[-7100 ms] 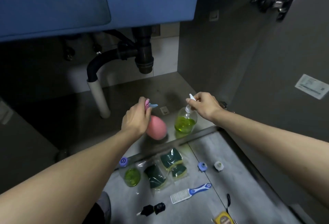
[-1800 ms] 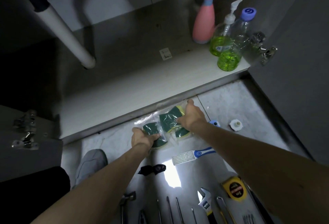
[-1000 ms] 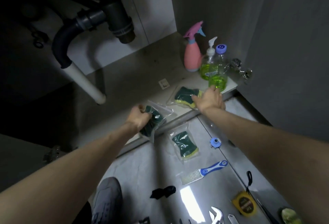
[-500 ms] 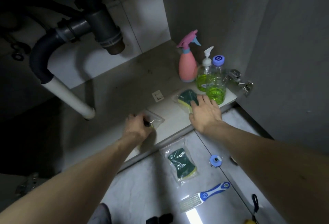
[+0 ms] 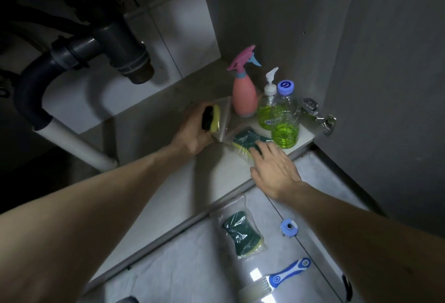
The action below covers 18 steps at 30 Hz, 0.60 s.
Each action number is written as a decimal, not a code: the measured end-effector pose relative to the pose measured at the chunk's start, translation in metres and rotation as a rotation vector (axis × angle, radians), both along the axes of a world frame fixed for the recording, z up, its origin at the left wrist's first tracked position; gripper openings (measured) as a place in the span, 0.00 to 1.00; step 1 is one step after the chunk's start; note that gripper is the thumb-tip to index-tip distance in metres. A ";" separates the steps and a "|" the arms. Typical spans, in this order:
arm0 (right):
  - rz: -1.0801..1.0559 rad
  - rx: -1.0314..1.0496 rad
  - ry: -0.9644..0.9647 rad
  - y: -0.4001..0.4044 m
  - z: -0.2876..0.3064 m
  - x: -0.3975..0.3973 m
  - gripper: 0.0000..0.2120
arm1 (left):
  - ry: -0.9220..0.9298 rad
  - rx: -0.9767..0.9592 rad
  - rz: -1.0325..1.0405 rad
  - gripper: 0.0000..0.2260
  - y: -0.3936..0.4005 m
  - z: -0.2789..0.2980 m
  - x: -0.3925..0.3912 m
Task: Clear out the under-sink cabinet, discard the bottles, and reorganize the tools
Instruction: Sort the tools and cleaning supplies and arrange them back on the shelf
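Left hand lifted, gripping bagged sponge (upright); right hand flat on second sponge.

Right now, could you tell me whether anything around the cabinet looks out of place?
One bagged sponge lies on the floor outside the cabinet, while the other two are inside: one gripped by the left hand, one under the right hand. Nothing looks spilled.

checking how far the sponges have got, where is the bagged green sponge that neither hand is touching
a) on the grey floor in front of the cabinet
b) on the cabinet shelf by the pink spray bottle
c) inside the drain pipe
a: the untouched bagged green-and-yellow sponge lies on the grey tiled floor below the cabinet shelf edge, near the blue-and-white brush.
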State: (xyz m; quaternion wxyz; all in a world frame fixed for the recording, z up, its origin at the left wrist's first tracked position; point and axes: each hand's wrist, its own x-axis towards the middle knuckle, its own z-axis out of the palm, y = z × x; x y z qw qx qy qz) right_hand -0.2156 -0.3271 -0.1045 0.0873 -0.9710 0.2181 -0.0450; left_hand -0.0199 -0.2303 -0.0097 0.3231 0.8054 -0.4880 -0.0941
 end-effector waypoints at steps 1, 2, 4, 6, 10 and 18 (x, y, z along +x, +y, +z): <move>0.005 0.022 -0.008 -0.002 0.000 -0.001 0.25 | -0.107 0.039 -0.075 0.27 -0.010 -0.002 0.002; 0.005 0.044 -0.024 -0.003 0.000 -0.002 0.25 | -0.246 0.133 -0.095 0.28 -0.018 -0.006 0.003; -0.005 0.077 -0.064 -0.003 0.000 -0.004 0.26 | -0.417 0.354 -0.037 0.33 -0.027 -0.020 0.004; -0.013 0.097 -0.079 0.000 -0.002 -0.006 0.26 | -0.351 0.468 0.051 0.33 -0.031 -0.035 0.000; 0.010 0.099 -0.058 0.002 -0.007 -0.007 0.27 | -0.115 0.564 0.067 0.24 -0.037 -0.065 -0.012; 0.008 0.103 -0.018 -0.001 -0.006 0.004 0.28 | 0.189 0.325 0.128 0.22 -0.040 -0.083 -0.005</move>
